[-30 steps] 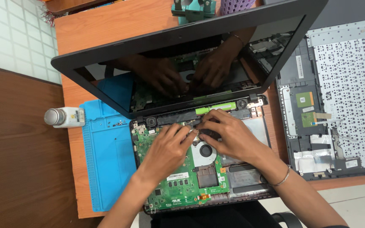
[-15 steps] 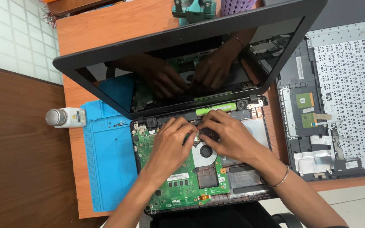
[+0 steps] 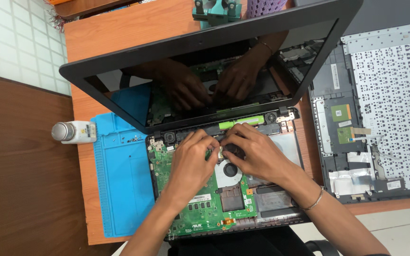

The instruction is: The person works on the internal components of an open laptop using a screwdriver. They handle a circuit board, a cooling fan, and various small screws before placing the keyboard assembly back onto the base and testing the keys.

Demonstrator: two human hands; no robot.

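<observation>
Both hands, the left hand (image 3: pixel 193 161) and the right hand (image 3: pixel 257 154), cover the part of the green circuit board (image 3: pixel 200 208) just below the laptop hinge (image 3: pixel 224 127), so whatever their fingertips pinch cannot be told. The teal tool (image 3: pixel 214 10) above the laptop screen (image 3: pixel 205 71) is cut off by the top edge.

Opened laptop base (image 3: pixel 224 199), green motherboard (image 3: pixel 200 208) and round fan (image 3: pixel 230 170) exposed, on blue mat (image 3: pixel 119 189).

Electronics repair workshop: opened laptop (image 3: pixel 224 189), blue repair mat (image 3: pixel 119 189), detached keyboard panel (image 3: pixel 380 109).
</observation>
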